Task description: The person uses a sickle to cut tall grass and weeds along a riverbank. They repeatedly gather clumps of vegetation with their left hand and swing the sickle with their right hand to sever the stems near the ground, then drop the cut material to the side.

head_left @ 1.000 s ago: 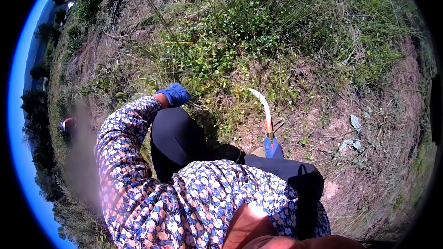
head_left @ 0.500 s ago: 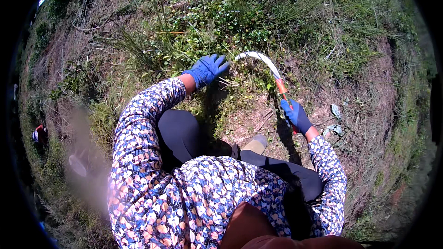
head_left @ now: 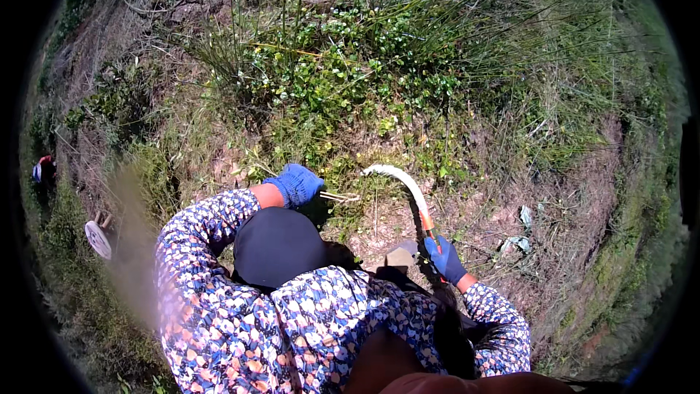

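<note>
My right hand [head_left: 445,260], in a blue glove, is closed around the red-orange handle of a sickle [head_left: 408,183]. Its pale curved blade arcs forward and left, the tip over low green weeds [head_left: 350,149]. My left hand [head_left: 297,185], also gloved in blue, is low over the ground left of the blade tip, its fingers curled inward and mostly hidden. Pale dry stalks [head_left: 340,196] stick out beside these fingers; whether the hand grips them I cannot tell.
Leafy plants [head_left: 394,51] and tall thin grass stems [head_left: 474,0] grow ahead. My boot [head_left: 399,257] is on dry, littered soil, and my bent knee [head_left: 277,248] is beside my left arm. Wilted grey-green leaves [head_left: 519,237] lie at right. A round pale object [head_left: 98,239] is at far left.
Both hands have drawn nearer to my body in the picture, the sickle with the right one. The left hand's fingers, stretched out before, are now curled. The whole view has shifted.
</note>
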A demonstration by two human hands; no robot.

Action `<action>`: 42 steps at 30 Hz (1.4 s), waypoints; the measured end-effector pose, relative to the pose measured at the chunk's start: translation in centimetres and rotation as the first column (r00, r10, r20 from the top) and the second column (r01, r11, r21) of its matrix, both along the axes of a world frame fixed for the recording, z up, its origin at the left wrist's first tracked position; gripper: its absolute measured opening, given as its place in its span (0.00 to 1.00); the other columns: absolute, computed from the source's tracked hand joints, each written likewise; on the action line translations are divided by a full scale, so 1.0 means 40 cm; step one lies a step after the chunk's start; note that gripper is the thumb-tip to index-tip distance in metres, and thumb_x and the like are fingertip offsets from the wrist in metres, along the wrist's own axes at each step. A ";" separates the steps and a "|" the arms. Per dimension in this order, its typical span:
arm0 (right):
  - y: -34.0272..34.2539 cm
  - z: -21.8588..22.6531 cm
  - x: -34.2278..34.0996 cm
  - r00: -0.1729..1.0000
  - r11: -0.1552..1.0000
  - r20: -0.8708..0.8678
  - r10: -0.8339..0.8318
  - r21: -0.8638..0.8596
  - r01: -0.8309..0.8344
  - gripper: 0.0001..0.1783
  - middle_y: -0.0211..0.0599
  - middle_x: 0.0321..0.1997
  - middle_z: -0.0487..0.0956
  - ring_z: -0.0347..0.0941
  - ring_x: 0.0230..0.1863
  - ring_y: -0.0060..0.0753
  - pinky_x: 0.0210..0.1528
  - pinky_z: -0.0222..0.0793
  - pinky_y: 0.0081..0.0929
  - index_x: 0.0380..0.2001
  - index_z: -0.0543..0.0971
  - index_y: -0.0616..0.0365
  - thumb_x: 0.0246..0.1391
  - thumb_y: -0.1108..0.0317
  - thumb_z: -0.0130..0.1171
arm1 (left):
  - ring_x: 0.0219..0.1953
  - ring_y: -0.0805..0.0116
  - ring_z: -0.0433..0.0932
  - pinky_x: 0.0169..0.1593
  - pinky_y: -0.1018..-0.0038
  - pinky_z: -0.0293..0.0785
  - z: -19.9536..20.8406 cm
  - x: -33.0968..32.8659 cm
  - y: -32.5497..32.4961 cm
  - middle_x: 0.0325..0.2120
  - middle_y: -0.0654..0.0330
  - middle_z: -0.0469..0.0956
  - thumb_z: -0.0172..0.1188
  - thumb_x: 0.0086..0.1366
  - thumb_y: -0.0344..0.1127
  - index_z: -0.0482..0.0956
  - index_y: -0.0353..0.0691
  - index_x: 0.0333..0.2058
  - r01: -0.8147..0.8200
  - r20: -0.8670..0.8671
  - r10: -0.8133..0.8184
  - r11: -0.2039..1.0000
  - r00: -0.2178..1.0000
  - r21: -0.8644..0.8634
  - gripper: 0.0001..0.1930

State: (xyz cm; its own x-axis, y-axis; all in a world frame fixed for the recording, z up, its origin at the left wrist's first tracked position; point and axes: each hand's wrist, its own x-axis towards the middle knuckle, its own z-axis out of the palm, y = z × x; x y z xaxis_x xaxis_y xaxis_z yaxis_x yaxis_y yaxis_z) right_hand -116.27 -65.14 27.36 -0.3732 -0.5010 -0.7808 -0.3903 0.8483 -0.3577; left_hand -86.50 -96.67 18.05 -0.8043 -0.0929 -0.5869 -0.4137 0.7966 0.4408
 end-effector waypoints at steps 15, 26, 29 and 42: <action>-0.339 -0.237 -0.032 0.970 0.908 -0.237 -0.048 -0.416 -0.057 0.23 0.49 0.24 0.74 0.69 0.25 0.43 0.28 0.64 0.38 0.36 0.74 0.63 0.65 0.50 0.48 | 0.28 0.61 0.81 0.27 0.68 0.74 -0.108 -0.338 -0.316 0.35 0.54 0.80 0.52 0.60 0.33 0.80 0.43 0.41 -0.319 -0.355 0.175 0.857 0.919 -0.404 0.12; -0.187 -0.089 -0.063 0.996 0.965 -0.066 -0.059 -0.261 0.040 0.20 0.38 0.22 0.73 0.68 0.24 0.27 0.28 0.64 0.31 0.34 0.75 0.61 0.66 0.53 0.48 | 0.35 0.59 0.83 0.35 0.61 0.78 -0.081 0.077 0.067 0.30 0.58 0.81 0.53 0.62 0.37 0.80 0.46 0.37 -0.188 -0.066 0.185 0.981 0.981 -0.048 0.08; -0.376 -0.169 -0.066 0.984 0.908 -0.147 -0.099 -0.418 0.029 0.19 0.33 0.20 0.70 0.64 0.22 0.27 0.26 0.61 0.31 0.31 0.73 0.59 0.66 0.54 0.49 | 0.34 0.60 0.81 0.35 0.60 0.77 -0.053 0.028 0.002 0.33 0.59 0.80 0.54 0.61 0.37 0.79 0.46 0.37 -0.225 -0.259 0.193 0.969 0.946 -0.098 0.08; -0.523 -0.174 0.017 0.884 0.943 -0.383 0.267 -0.086 -0.322 0.26 0.52 0.27 0.79 0.76 0.30 0.58 0.31 0.70 0.46 0.39 0.74 0.60 0.63 0.44 0.47 | 0.35 0.52 0.82 0.33 0.58 0.77 -0.158 -0.194 -0.346 0.34 0.48 0.80 0.51 0.61 0.33 0.77 0.38 0.39 -0.559 -0.307 0.489 0.801 0.817 -0.212 0.10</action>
State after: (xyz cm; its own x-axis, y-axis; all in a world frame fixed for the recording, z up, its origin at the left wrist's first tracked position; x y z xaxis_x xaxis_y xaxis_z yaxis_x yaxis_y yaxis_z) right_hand -115.61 -86.06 20.39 -0.4324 -0.7281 -0.5319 -0.7395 0.6239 -0.2529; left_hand -94.27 -110.51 11.72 -0.6885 -0.6701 -0.2775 -0.7205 0.5883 0.3670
